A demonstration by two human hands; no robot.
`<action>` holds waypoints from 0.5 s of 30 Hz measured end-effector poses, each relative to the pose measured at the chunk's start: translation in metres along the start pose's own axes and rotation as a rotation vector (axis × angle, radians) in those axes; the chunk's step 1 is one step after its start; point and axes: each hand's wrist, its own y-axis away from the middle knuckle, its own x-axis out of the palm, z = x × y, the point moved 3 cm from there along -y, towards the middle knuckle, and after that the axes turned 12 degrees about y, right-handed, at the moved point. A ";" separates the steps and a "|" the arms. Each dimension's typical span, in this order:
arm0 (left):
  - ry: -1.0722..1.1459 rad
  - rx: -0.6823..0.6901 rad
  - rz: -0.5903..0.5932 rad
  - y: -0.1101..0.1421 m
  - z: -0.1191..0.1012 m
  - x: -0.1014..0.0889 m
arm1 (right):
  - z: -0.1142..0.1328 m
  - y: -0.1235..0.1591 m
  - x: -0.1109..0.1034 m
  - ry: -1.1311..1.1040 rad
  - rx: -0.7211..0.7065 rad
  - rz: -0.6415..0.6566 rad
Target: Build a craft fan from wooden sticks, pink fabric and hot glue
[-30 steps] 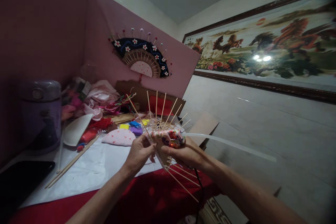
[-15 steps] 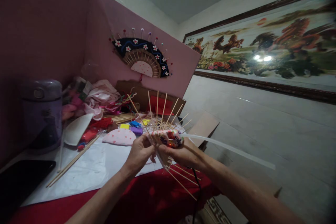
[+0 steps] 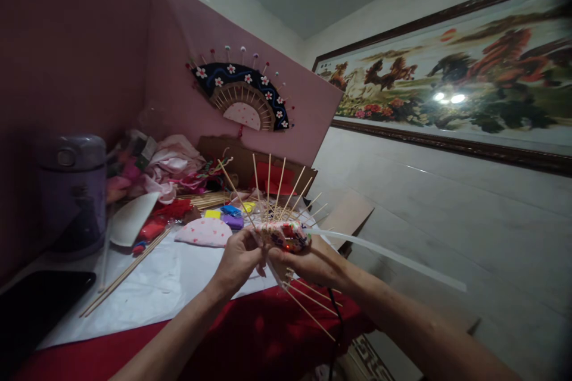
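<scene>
In my right hand [image 3: 313,262] is a floral-patterned hot glue gun [image 3: 283,231], its small red light on. A long translucent glue stick [image 3: 393,252] sticks out of the gun's back, and a black cord [image 3: 337,324] hangs below. My left hand [image 3: 238,260] pinches the left edge of a fan frame made of thin wooden sticks [image 3: 280,183], which spread upward and also out to the lower right. The gun's nozzle is close to my left fingers; whether it touches the frame is hidden.
A pink heart-patterned half-round piece [image 3: 203,233], colored clay packets [image 3: 232,222], loose sticks [image 3: 125,274], a purple bottle [image 3: 74,196] and a black phone [image 3: 49,303] lie or stand on the table. A finished dark flowered fan [image 3: 243,95] hangs on the pink board [image 3: 304,113].
Hardly anything differs. The glue gun has shifted very slightly left in my right hand's grip area; both hands stay at the fan frame.
</scene>
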 end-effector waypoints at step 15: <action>-0.029 0.028 0.025 0.000 -0.001 0.002 | -0.005 0.006 -0.008 -0.019 0.086 -0.044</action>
